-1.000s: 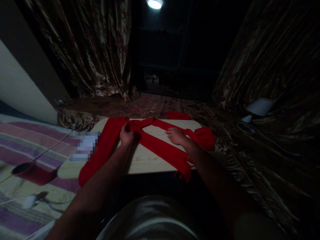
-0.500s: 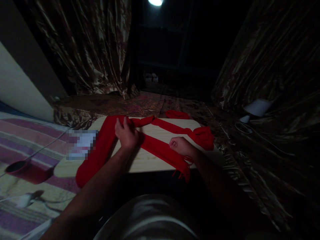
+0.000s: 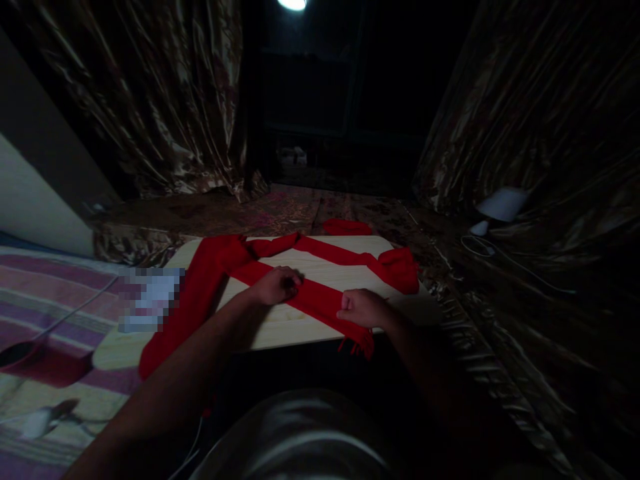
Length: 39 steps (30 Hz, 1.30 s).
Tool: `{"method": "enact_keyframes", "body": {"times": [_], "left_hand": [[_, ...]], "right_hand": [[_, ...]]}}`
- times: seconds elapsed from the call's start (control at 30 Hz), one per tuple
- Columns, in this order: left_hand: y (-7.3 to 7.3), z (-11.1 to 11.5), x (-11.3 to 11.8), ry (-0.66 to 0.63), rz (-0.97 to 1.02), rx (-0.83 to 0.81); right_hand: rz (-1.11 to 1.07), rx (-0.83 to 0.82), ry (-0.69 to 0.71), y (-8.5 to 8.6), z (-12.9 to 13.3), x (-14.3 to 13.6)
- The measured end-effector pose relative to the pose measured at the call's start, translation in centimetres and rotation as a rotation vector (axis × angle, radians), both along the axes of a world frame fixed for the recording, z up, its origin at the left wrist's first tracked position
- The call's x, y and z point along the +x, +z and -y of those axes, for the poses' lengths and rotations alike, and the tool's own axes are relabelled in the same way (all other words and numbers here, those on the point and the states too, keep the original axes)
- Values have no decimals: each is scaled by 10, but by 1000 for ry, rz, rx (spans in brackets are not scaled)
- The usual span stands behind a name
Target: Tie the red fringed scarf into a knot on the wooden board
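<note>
A long red scarf (image 3: 320, 297) with a fringed end lies bent in several stretches over a pale wooden board (image 3: 280, 328). Its fringe hangs past the board's near edge. My left hand (image 3: 278, 285) is closed, fingers curled at the middle of the nearest stretch. Closer to the fringe, my right hand (image 3: 364, 308) is closed in a pinch on the same stretch. A wider red part of the scarf runs down the board's left side, partly behind my left forearm. Another narrow stretch crosses the far side and ends in a bunched part at the right.
More red fabric (image 3: 347, 227) lies behind the board. At the left are a blurred-out sheet (image 3: 155, 297), a red container (image 3: 63, 367) and a white plug (image 3: 40, 421) with cords on a striped cover. A small white lamp (image 3: 503, 203) stands right, near patterned curtains (image 3: 200, 100).
My left hand has come down and right from the scarf's far left bend to the near stretch, its fingers now curled. My right hand stays near the fringed end. The view has shifted slightly.
</note>
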<state>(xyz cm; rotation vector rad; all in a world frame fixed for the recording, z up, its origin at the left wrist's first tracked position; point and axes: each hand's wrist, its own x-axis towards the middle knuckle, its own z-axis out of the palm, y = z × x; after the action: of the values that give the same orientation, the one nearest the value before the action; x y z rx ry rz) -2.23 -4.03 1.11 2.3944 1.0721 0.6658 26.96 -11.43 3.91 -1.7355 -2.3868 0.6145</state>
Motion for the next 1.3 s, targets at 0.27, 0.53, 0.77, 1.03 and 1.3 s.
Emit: {"method": "enact_keyframes", "body": {"times": [0.27, 0.53, 0.77, 1.03, 1.3], "left_hand": [[5, -3, 4, 10, -251, 32], [35, 0, 23, -2, -513, 14], [35, -5, 18, -18, -455, -96], [33, -10, 13, -1, -356, -133], [31, -14, 23, 30, -507, -42]], "right_hand": [[61, -33, 45, 2, 2, -2], [-6, -15, 14, -7, 4, -1], [-20, -61, 32, 8, 15, 3], [-55, -30, -10, 19, 18, 10], [72, 32, -71, 13, 17, 8]]}}
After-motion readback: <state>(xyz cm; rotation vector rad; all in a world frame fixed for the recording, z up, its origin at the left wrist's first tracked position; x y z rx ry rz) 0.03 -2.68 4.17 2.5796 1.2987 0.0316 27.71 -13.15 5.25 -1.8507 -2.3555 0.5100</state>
